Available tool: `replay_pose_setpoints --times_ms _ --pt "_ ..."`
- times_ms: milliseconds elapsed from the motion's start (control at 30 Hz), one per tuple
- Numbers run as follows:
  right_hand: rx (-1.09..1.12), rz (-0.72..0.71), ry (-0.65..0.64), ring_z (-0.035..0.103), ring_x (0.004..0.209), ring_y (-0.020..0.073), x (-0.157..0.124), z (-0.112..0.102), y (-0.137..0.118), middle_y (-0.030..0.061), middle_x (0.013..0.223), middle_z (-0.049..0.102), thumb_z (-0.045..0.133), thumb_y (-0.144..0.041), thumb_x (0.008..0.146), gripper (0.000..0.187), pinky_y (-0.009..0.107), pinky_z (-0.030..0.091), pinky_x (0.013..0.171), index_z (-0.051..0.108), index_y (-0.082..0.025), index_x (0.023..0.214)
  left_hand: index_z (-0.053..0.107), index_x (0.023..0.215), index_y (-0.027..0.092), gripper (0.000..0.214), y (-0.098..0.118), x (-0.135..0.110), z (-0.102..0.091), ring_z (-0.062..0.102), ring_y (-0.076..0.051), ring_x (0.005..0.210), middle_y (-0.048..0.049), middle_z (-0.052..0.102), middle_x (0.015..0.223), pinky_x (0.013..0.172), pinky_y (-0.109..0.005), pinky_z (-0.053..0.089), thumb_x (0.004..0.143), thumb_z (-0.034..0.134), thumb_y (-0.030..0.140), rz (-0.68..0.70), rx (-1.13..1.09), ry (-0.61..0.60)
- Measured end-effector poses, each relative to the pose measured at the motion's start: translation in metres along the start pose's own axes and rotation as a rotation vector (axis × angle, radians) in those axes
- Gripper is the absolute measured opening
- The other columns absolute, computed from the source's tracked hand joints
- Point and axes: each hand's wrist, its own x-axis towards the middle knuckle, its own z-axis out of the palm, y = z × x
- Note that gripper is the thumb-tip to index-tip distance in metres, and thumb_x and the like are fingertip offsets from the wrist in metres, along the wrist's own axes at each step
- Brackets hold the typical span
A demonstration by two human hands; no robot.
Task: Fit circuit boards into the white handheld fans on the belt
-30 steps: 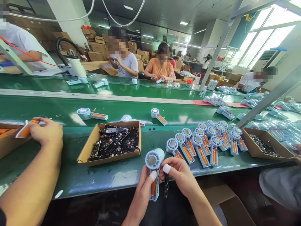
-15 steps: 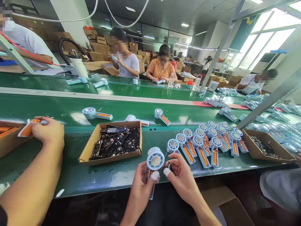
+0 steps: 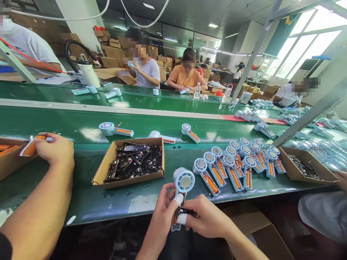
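My left hand [image 3: 162, 213] is wrapped round the handle of a light-blue handheld fan body [image 3: 184, 179], held just off the bench's front edge. Its round vented head with a silver disc in the centre tilts up at me. In my right hand [image 3: 207, 216], thumb and fingers pinch a black circuit board [image 3: 189, 212] against the open handle, where part of the orange battery shows. White covers wrap both thumb tips. The inner end of the board is hidden by my fingers.
A cardboard box of black circuit boards [image 3: 101, 169] stands left of my hands. Several fan bodies with orange batteries [image 3: 230, 162] lie to the right, others on the green belt [image 3: 81, 124]. A co-worker's hand [image 3: 55, 148] holds an orange piece at the left.
My right hand has brought the circuit board left and down onto the fan handle. The fan body has shifted slightly right, and the fans on the belt have moved a little right.
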Motion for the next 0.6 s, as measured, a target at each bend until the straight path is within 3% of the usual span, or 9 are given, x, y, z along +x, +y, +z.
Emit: replay_pose_setpoints --times_ms 100,167,300,433,500,600 --pt "0.348 0.148 0.108 0.041 0.037 0.0071 0.005 0.013 0.015 -0.0048 0.045 0.047 0.048 -0.052 0.099 0.052 0.018 0.031 0.041 0.048 -0.019 0.058 0.052 0.111 0.024 0.041 -0.003 -0.004 -0.004 0.069 -0.022 0.078 -0.0057 0.071 0.104 0.064 -0.03 0.051 0.08 0.065 0.047 -0.088 -0.195 -0.072" --pt "0.45 0.152 0.189 0.035 0.034 0.0055 0.006 0.019 0.022 -0.0048 0.04 0.043 0.041 -0.063 0.099 0.063 0.018 0.027 0.039 0.043 -0.02 0.053 0.053 0.115 0.023 0.044 -0.01 -0.005 -0.007 0.07 -0.025 0.09 -0.0074 0.071 0.11 0.074 -0.034 0.054 0.078 0.069 0.042 -0.039 -0.21 -0.076" --pt "0.525 0.153 0.252 0.033 0.034 0.0049 0.007 0.023 0.026 -0.0055 0.039 0.042 0.041 -0.073 0.095 0.065 0.018 0.024 0.038 0.043 -0.02 0.056 0.051 0.12 0.023 0.053 -0.027 -0.003 -0.008 0.067 -0.027 0.106 -0.0096 0.069 0.118 0.09 -0.036 0.052 0.076 0.077 0.038 0.102 -0.036 -0.048" --pt "0.628 0.187 0.332 0.029 0.032 0.0051 0.002 0.025 0.02 -0.0092 0.042 0.04 0.05 -0.075 0.089 0.059 0.018 0.022 0.034 0.047 -0.021 0.067 0.052 0.118 0.022 0.052 -0.025 -0.003 -0.001 0.069 -0.022 0.09 -0.0093 0.072 0.108 0.082 -0.033 0.054 0.079 0.072 0.05 0.1 0.089 0.051" --pt "0.611 0.157 0.446 0.039 0.039 0.0062 -0.004 0.031 0.017 -0.0078 0.052 0.049 0.057 -0.067 0.09 0.048 0.017 0.032 0.039 0.053 -0.019 0.082 0.053 0.114 0.022 0.05 -0.019 -0.003 0.005 0.065 -0.018 0.071 -0.0067 0.073 0.097 0.069 -0.03 0.054 0.078 0.069 0.052 0.092 0.143 0.111" --pt "0.426 0.055 0.611 0.062 0.064 0.0117 -0.016 0.044 0.019 -0.0007 0.076 0.067 0.059 -0.048 0.096 0.034 0.02 0.051 0.062 0.057 -0.019 0.114 0.053 0.109 0.022 0.044 -0.012 -0.001 0.012 0.055 -0.014 0.057 -0.0037 0.072 0.089 0.057 -0.027 0.05 0.078 0.066 0.052 0.11 0.203 0.191"
